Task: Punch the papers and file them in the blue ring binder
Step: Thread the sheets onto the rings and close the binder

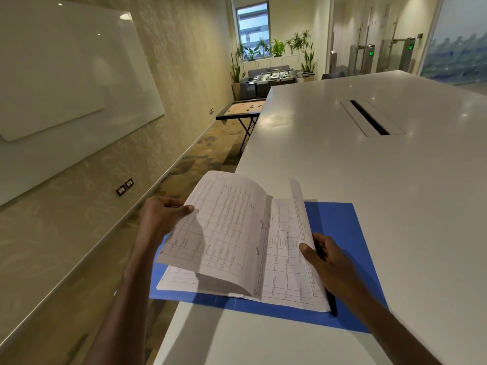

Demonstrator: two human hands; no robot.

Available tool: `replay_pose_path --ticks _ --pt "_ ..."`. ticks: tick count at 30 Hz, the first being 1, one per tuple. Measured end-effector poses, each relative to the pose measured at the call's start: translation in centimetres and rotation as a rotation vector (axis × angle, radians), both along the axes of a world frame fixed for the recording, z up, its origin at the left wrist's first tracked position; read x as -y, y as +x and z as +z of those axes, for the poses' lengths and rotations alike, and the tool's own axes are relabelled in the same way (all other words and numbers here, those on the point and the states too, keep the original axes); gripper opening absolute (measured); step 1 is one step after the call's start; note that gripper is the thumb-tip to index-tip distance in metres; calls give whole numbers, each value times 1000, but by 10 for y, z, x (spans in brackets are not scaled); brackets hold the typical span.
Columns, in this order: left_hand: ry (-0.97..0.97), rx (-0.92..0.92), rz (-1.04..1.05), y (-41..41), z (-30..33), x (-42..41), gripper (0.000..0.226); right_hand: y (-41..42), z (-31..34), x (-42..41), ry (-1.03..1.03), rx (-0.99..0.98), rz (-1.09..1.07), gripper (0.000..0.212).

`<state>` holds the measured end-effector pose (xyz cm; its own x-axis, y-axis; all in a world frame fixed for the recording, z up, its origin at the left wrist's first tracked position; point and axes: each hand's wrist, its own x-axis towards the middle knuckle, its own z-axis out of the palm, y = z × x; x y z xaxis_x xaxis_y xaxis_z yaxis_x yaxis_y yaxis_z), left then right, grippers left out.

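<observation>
The left hand (163, 214) is pinching the outer edge of a thick, arched stack of papers (224, 233), thumb on top and fingers curled beneath, while the right hand (329, 256) is grasping the free edge of one upturned sheet (300, 206) between thumb and fingers. The step appears to be seating pages on the rings, so both grips should be keeping the punched margin squared and easing each leaf over rather than tugging it, since holes tear readily near the rings (259, 237) lying inward of the left grip. The papers are printed with ruled tables, white and slightly curled. The blue ring binder (337, 225) is lying open and flat beneath both grips, at the near corner of the white counter (369, 167), its left cover overhanging the counter edge. A dark narrow object, unclear what, is lying just under the right grip.
</observation>
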<state>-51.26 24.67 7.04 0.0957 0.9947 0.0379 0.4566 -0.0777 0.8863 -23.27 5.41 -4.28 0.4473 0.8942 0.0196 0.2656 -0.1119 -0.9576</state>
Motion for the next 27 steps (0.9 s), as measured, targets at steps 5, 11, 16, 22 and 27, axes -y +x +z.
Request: replay_pose_path --ticks 5,11,16,22,27 --pt "57 -174 156 -7 -9 -8 20 0 -2 -1 5 -28 2 25" --pt "-16 -360 197 -19 -31 -24 23 2 -3 -2 8 -53 4 27" --pt "-58 -409 194 -15 -54 -25 19 1 -1 -1 7 -30 9 27" --pt "-12 -502 224 -11 -67 -23 34 1 0 -1 -5 -13 13 27" --pt "28 -436 204 7 -46 -13 35 0 1 0 -5 -4 6 26"
